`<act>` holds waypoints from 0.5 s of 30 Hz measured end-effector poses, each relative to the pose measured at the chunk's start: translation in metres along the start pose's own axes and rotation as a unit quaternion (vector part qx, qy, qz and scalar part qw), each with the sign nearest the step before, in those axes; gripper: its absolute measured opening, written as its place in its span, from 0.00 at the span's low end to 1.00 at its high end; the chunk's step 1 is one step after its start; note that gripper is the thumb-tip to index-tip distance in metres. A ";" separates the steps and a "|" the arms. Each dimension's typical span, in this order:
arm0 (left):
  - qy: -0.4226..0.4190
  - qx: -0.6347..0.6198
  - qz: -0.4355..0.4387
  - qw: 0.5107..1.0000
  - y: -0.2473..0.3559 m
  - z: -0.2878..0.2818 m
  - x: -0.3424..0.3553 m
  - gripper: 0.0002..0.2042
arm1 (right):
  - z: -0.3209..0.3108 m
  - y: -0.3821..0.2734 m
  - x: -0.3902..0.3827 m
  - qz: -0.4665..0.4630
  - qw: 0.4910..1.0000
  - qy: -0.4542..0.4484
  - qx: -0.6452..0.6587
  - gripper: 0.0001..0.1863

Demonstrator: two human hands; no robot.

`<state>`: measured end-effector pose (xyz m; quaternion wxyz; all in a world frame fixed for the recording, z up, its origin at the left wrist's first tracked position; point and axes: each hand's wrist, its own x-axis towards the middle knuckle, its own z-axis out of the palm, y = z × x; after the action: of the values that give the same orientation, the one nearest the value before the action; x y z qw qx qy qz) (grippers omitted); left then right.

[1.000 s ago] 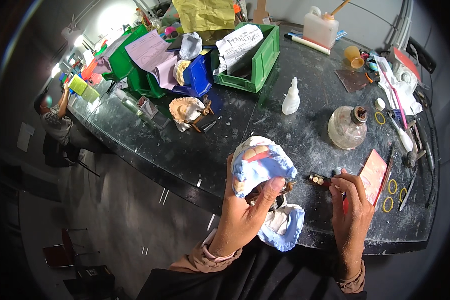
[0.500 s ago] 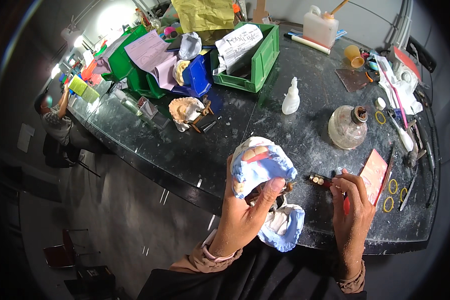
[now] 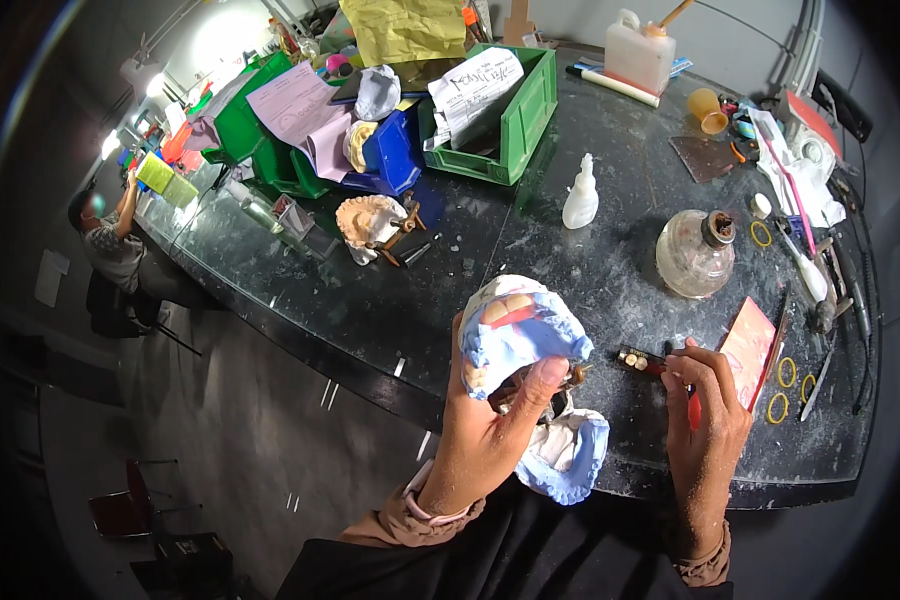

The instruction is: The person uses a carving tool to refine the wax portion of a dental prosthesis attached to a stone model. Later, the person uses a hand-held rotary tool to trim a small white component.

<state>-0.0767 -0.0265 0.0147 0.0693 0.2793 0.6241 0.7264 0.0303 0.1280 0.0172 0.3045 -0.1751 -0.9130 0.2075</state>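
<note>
My left hand [image 3: 485, 430] is closed around a dental articulator carrying two plaster casts. Its upper cast [image 3: 530, 345], blue and white, is tilted so that tooth-coloured pieces and pink wax show along its ridge. Below the thumb hangs the lower cast [image 3: 575, 462], also blue and white; a metal hinge shows partly between them. My right hand [image 3: 708, 415] pinches the right end of a small dark strip of artificial teeth [image 3: 638, 361], low over the bench. A red piece [image 3: 693, 410] shows beneath these fingers, and its kind is hidden.
Right of my right hand lie a pink wax sheet [image 3: 748, 345], yellow rings [image 3: 787, 373] and slim tools. Beyond stand a glass burner [image 3: 695, 255] and a white dropper bottle [image 3: 581, 195]. Another cast [image 3: 368, 222] and green bins [image 3: 530, 120] are farther back. A person [image 3: 120, 235] sits far left.
Hardly anything differs. The casts in my left hand have shifted very slightly to the left; my right hand keeps its place at the strip of teeth.
</note>
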 end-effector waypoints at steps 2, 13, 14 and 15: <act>-0.004 -0.006 -0.010 1.000 0.000 0.000 -0.001 0.21 | 0.000 0.000 0.000 0.007 1.000 -0.001 0.002 0.07; -0.004 0.007 -0.048 0.999 0.001 -0.001 -0.004 0.21 | -0.002 -0.002 -0.001 0.024 1.000 -0.001 0.001 0.07; -0.003 -0.006 -0.070 0.997 0.001 -0.001 -0.005 0.21 | -0.002 -0.002 0.000 0.023 1.000 -0.001 0.001 0.07; 0.000 0.007 -0.073 0.997 0.001 -0.001 -0.005 0.21 | -0.002 -0.002 0.000 0.023 1.000 -0.001 0.001 0.07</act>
<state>-0.0729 -0.0299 0.0144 0.1198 0.2333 0.6481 0.7150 0.0318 0.1268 0.0197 0.2988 -0.1954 -0.9090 0.2152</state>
